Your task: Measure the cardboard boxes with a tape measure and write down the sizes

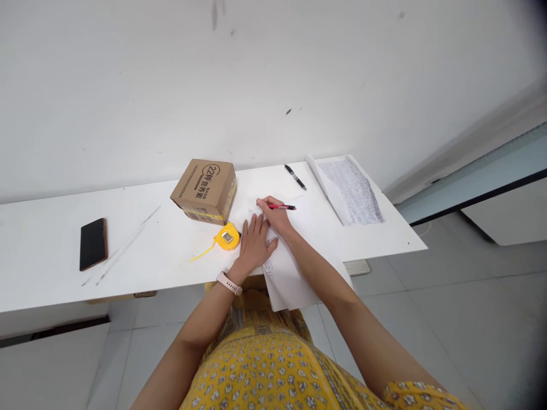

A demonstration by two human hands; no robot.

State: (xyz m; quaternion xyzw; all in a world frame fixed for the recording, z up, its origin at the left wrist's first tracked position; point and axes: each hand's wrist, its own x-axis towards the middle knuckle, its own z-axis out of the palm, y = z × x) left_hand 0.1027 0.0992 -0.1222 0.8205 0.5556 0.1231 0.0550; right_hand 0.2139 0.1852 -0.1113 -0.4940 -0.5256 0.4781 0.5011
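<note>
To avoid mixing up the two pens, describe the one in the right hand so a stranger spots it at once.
On the white table, look right of the brown cardboard box to the right hand on white paper. That hand grips the red pen, whose black end points right. Its red colour sets it apart from the mostly black pen lying loose nearer the wall.

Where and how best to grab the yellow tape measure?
The tape measure is likely best pinched across its rounded case, from above and the near side: the box crowds it behind, the left hand sits at its right, and the thin blade trails leftward, a poor hold.
</note>
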